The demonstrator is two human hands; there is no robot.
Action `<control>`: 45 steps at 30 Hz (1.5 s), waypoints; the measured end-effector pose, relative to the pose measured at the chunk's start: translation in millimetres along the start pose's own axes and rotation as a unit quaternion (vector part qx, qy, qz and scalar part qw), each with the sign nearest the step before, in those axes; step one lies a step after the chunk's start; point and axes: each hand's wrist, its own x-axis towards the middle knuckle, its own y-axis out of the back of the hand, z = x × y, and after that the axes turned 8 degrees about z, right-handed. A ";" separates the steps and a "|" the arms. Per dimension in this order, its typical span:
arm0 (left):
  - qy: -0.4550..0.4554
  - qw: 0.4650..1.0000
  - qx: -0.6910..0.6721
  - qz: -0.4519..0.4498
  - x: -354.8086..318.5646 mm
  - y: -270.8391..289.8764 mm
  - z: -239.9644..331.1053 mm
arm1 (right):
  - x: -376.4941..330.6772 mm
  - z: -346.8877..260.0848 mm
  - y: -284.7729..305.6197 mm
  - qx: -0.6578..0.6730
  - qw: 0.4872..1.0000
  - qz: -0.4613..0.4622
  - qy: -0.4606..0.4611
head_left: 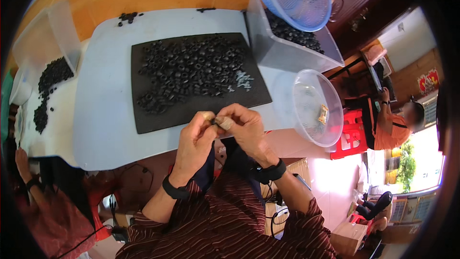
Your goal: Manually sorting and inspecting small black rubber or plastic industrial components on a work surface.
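Note:
My left hand and my right hand meet just over the table's near edge, thumbs and fingertips pinched together. Between them a small black piece barely shows; the fingertips hide most of it. Beyond my hands lies a black mat with a heap of small black ring-shaped parts spread over it. Near the right side of that heap, a scatter of tiny whitish bits rests on the mat.
The pale table carries a clear round tub at right, holding a small wrapped packet. Behind it, a blue basket rests on a plastic bin of black parts. More black parts lie at left, near another person's hand.

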 end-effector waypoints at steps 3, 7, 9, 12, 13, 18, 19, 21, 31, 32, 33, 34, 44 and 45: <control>0.008 1.000 0.023 0.013 -1.1 0.2 3.2 | -1.3 0.5 -7.4 -0.001 1.000 0.023 -0.016; 0.022 1.000 0.000 -0.006 2.7 3.3 4.2 | 0.5 15.8 -8.7 -0.002 0.999 0.041 0.020; 0.038 0.999 -0.015 0.000 0.4 5.3 2.9 | -1.3 15.9 -7.2 -0.011 0.999 0.035 0.034; 0.028 0.999 -0.026 -0.013 2.1 2.5 1.7 | -2.7 7.8 2.2 0.011 1.000 0.006 0.018; 0.033 0.999 -0.021 -0.009 2.5 2.5 -1.2 | -2.7 8.3 5.5 0.006 1.000 0.000 0.031; 0.005 1.000 -0.016 -0.015 2.0 2.2 -2.6 | 0.2 11.8 12.3 -0.003 0.998 -0.028 0.052; 0.002 1.000 -0.012 -0.015 1.7 1.9 -2.3 | -1.1 10.6 10.8 -0.002 0.998 -0.028 0.051; 0.002 1.000 -0.007 -0.013 1.0 2.1 -1.0 | -3.1 9.5 6.3 0.011 0.999 -0.013 0.032; -0.015 1.000 -0.004 0.000 -0.9 0.9 -4.4 | -4.3 15.2 2.7 -0.024 0.995 0.014 0.098; -0.015 1.000 -0.004 -0.001 -0.6 0.5 -4.0 | -3.7 14.7 5.5 -0.028 0.997 0.009 0.076; -0.011 1.000 0.002 -0.002 -0.5 0.2 -2.8 | -3.5 14.5 7.3 -0.032 0.998 0.003 0.054; -0.008 1.000 0.009 -0.004 -0.3 0.0 -2.4 | -3.6 14.6 7.6 -0.032 0.998 0.004 0.054; -0.130 0.972 0.190 0.052 -0.4 -6.3 3.1 | -0.7 4.8 9.4 -0.011 1.000 -0.009 0.028; -0.170 0.956 0.230 0.063 2.8 -8.3 4.1 | 0.2 4.0 9.0 -0.006 1.000 -0.017 0.011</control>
